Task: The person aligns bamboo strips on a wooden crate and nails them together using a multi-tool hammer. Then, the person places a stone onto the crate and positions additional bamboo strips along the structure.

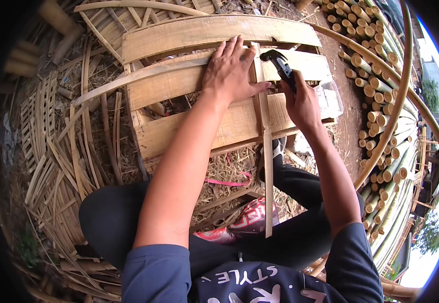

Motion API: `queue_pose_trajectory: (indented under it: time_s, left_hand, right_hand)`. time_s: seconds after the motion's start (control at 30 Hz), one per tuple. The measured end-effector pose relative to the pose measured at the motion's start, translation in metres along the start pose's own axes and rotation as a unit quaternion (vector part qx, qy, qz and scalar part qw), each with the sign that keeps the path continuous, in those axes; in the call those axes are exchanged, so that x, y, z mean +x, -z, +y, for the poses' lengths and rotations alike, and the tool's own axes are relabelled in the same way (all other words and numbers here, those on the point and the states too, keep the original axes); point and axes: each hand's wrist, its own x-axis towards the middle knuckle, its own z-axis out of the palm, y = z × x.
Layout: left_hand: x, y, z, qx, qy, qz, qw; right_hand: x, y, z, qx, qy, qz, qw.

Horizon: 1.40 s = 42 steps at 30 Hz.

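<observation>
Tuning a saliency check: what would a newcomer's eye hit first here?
Probably the black hammer in the right hand, over the right part of the slatted wooden platform. Next, the left hand, fingers spread near the platform's middle, thumb at a long pale strip. Then the stacked bamboo poles along the picture's right side.

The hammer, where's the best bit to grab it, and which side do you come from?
Probably by the handle, from the near right side, where the right hand grips it. The handle looks slim enough to wrap a hand around and slants back toward that side, while the curved metal head points away.
</observation>
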Motion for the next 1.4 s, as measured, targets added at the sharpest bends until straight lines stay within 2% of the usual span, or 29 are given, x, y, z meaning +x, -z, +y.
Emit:
queue_pose_trajectory:
  time_s: [0.13,0.17,0.23,0.27,0.3,0.37,0.43,0.5,0.53,0.57,0.63,0.7,0.77,0.8,0.83,0.9,0.93,0.97,1.03,1.07,1.1,1.17,1.23,1.33,1.4]
  left_hand:
    - [-0.002,0.000,-0.001,0.003,0.004,0.003,1.000]
    - [-0.003,-0.002,-0.001,0.008,0.003,0.003,1.000]
    - [-0.001,-0.001,-0.001,0.016,-0.003,0.010,1.000]
    - [0.001,0.001,0.000,-0.001,-0.005,0.013,1.000]
    - [0.001,0.002,0.002,0.004,0.007,-0.008,1.000]
    - [0.001,0.003,0.000,-0.004,0.003,0.002,1.000]
    - [-0.002,0.001,-0.001,0.000,0.004,0.004,1.000]
    - [-0.004,0.001,0.002,-0.002,0.007,-0.005,1.000]
    - [-0.003,0.000,0.003,-0.004,0.005,-0.002,1.000]
    - [0.000,0.001,0.002,-0.003,0.005,0.004,1.000]
    - [0.005,0.003,0.002,0.001,0.011,-0.015,1.000]
    - [0.000,0.006,0.001,0.011,0.015,-0.026,0.999]
    - [-0.003,0.000,0.002,-0.002,0.006,-0.007,1.000]
    - [-0.001,-0.001,0.002,-0.009,0.006,-0.002,1.000]
    - [0.001,0.001,0.002,-0.017,0.006,0.005,1.000]
    - [0.000,0.004,0.001,0.001,0.006,-0.011,1.000]
    - [0.000,0.002,-0.001,0.002,0.010,-0.008,1.000]
    - [-0.002,0.000,0.000,0.000,0.010,-0.008,1.000]
    - [-0.002,-0.001,0.002,-0.010,0.009,-0.014,1.000]
    - [0.000,0.000,0.002,-0.012,0.012,-0.010,1.000]
    - [0.000,0.002,0.004,-0.009,0.011,-0.013,1.000]
    - [-0.001,0.003,0.001,0.001,0.011,-0.019,1.000]
    - [-0.004,-0.004,0.000,0.003,0.008,-0.007,1.000]
    - [-0.001,0.002,0.000,-0.005,0.003,-0.006,1.000]
    - [0.001,0.004,0.003,0.004,0.001,-0.010,1.000]
  right_hand:
    - [-0.004,0.017,-0.017,0.050,0.036,0.122,0.991]
    - [-0.005,0.017,-0.019,0.066,0.090,0.163,0.980]
    - [-0.006,0.011,-0.017,0.064,0.087,0.143,0.984]
    - [-0.001,0.008,-0.013,-0.003,0.032,0.024,0.999]
    - [0.004,0.004,-0.009,-0.018,0.018,-0.041,0.999]
    - [0.003,0.010,-0.018,0.014,-0.007,0.018,1.000]
    - [-0.004,0.009,-0.024,0.099,0.037,0.151,0.983]
    - [-0.008,-0.002,-0.016,0.110,0.077,0.197,0.971]
    - [-0.005,0.007,-0.016,0.034,0.019,0.034,0.999]
    - [0.001,0.003,-0.011,-0.010,0.030,-0.018,0.999]
    - [0.003,0.015,-0.020,0.011,0.004,0.020,1.000]
    - [0.000,0.013,-0.029,0.107,0.027,0.182,0.977]
    - [-0.002,0.008,-0.024,0.094,0.029,0.158,0.982]
    - [0.007,0.013,-0.019,-0.031,-0.020,-0.039,0.999]
    - [0.010,0.011,-0.020,-0.002,-0.014,-0.034,0.999]
    - [0.006,0.022,-0.025,0.017,0.042,0.083,0.996]
    - [0.001,0.023,-0.032,0.080,0.039,0.148,0.985]
    - [-0.005,0.015,-0.023,0.098,0.076,0.211,0.970]
    - [-0.009,0.012,-0.024,0.060,0.077,0.144,0.985]
    - [0.001,0.018,-0.026,-0.084,-0.017,-0.066,0.994]
    - [-0.001,0.007,-0.013,-0.018,0.005,-0.026,0.999]
    - [0.002,0.016,-0.024,0.030,0.023,0.086,0.996]
    - [-0.003,0.011,-0.026,0.118,0.041,0.204,0.971]
    - [0.006,0.012,-0.022,-0.049,-0.008,-0.058,0.997]
    - [0.006,0.024,-0.028,0.009,-0.012,0.025,1.000]
